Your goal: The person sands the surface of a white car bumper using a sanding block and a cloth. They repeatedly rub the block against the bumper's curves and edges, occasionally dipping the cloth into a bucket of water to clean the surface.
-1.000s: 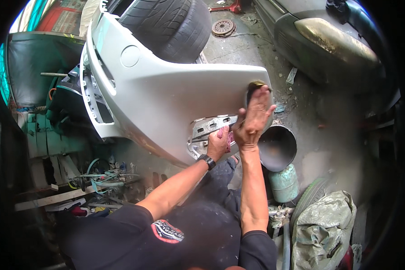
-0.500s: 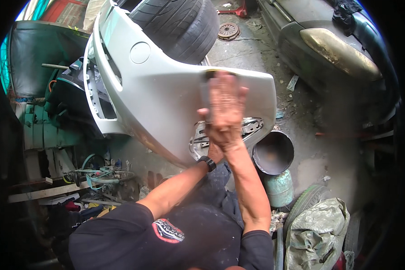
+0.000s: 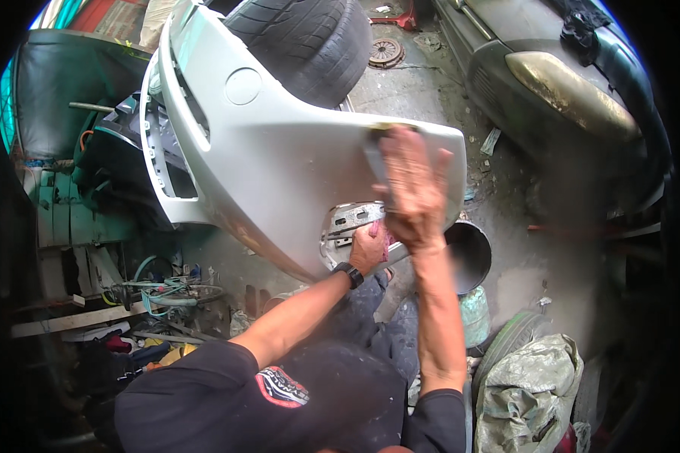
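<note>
A white car bumper cover [image 3: 279,151] stretches across in front of me. My right hand [image 3: 415,185] lies over a dark sanding block [image 3: 375,158] with a yellowish far edge, pressing it on the bumper's right end; motion blurs both, and the palm hides most of the block. Below it, at the lamp-shaped cutout [image 3: 336,226], my left hand [image 3: 366,251] is closed around a crumpled reddish cloth [image 3: 386,235]. That wrist wears a black watch [image 3: 349,275].
A large tyre [image 3: 302,49] stands behind the bumper. Right of my arm, a dark round container [image 3: 470,260] sits above a greenish tank [image 3: 475,317]. A car [image 3: 536,83] is at the far right, a grey sack [image 3: 529,392] at the lower right, and bicycle parts [image 3: 174,294] on the left.
My right hand and the sanding block have slid right across the bumper. My left hand, earlier mostly covered by the right arm, now shows with the cloth.
</note>
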{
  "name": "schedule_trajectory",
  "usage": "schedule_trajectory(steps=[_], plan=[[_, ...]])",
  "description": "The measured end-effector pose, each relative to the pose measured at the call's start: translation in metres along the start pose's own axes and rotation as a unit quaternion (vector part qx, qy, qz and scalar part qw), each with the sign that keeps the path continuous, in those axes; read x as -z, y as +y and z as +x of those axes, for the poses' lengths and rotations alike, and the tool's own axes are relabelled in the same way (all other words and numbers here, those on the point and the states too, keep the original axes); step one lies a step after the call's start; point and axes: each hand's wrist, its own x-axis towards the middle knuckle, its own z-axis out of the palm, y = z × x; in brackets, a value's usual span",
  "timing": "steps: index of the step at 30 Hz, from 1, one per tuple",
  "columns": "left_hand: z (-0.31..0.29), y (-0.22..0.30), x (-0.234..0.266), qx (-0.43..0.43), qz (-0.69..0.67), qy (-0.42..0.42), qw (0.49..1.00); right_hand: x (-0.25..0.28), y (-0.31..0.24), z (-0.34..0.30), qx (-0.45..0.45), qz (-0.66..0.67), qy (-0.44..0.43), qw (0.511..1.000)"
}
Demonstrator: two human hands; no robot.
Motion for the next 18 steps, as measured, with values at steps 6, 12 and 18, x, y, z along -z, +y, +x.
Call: schedule_trajectory(steps=[6, 12, 18], plan=[[-0.003, 0.034, -0.016, -0.216, 0.094, 0.123, 0.964, -0.016, -0.036, 0.010, -0.074, 0.068, 0.056, 0.993], [-0.003, 0.021, -0.001, -0.007, 0.019, 0.013, 1.000, 0.008, 0.014, -0.014, -0.040, 0.022, -0.007, 0.999], [0.009, 0.008, -0.004, -0.362, 0.190, 0.111, 0.906, -0.023, -0.058, 0.021, 0.001, 0.173, 0.031, 0.984]])
